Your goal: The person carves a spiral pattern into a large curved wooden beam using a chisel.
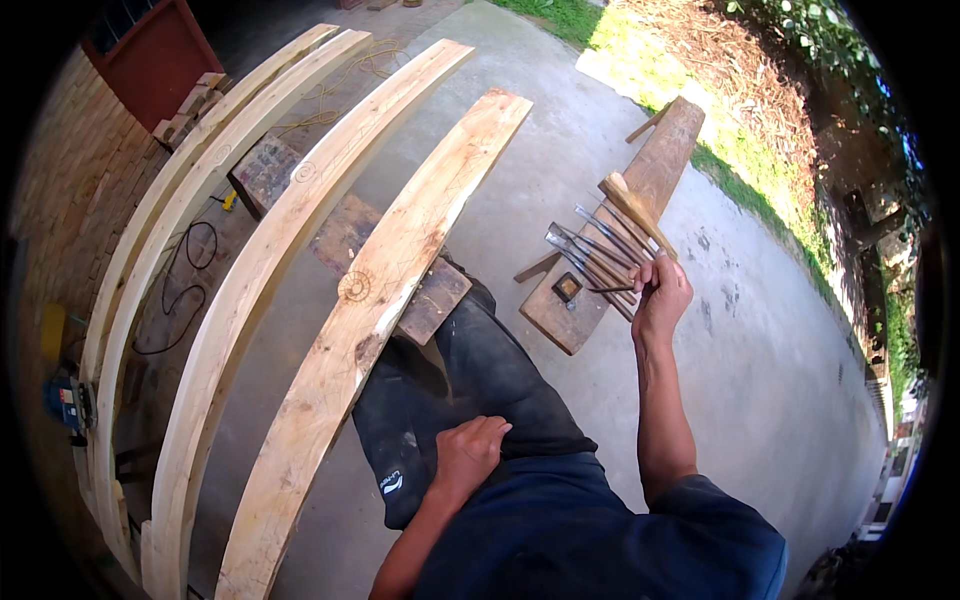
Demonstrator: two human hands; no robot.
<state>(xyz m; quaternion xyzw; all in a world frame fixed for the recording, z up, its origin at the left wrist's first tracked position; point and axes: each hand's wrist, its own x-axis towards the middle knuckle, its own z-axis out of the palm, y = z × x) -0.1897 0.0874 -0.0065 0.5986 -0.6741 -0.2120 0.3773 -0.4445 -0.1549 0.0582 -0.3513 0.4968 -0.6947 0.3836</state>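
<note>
My right hand is closed in a pinch over a low wooden bench, on a thin dark stick that points left toward a small square ink box with a dark inside. Several chisels lie side by side just beyond these fingers, their metal ends to the left. A wooden mallet lies past them. Resting on my thigh, my left hand is curled closed with nothing visible in it. Left of my legs lies a long curved timber with a round spiral drawing and pencilled lines.
More curved timbers run alongside at the left, across wooden supports. A blue power tool sits at the far left, and a black cable loops over the concrete floor. Grass and a brick wall border the area.
</note>
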